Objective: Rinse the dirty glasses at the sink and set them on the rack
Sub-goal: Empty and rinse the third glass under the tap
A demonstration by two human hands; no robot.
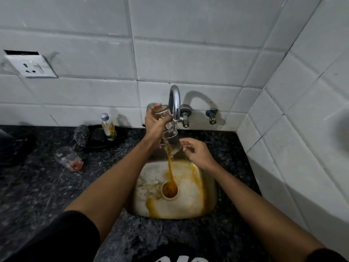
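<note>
Now: left hand (155, 123) fingers grip tipped glass (168, 127) pouring orange liquid | right hand (196, 151) fingers loose

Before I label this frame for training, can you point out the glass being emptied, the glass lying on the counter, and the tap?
glass being emptied (171, 138): head view, lower body near the rim.
glass on the counter (66, 156): head view, clear side wall.
tap (175, 99): head view, curved chrome spout.

Shiny curved chrome metal tap (174, 103) gleaming over a dull, orange-stained steel sink basin (188, 203). Clear tilted drinking glass (167, 127), smooth and wet. Dark speckled polished stone counter (47, 190), glossy white ceramic wall tiles (188, 59), wiry coiled steel scrubber (81, 136), clear plastic bottle (108, 127).
</note>
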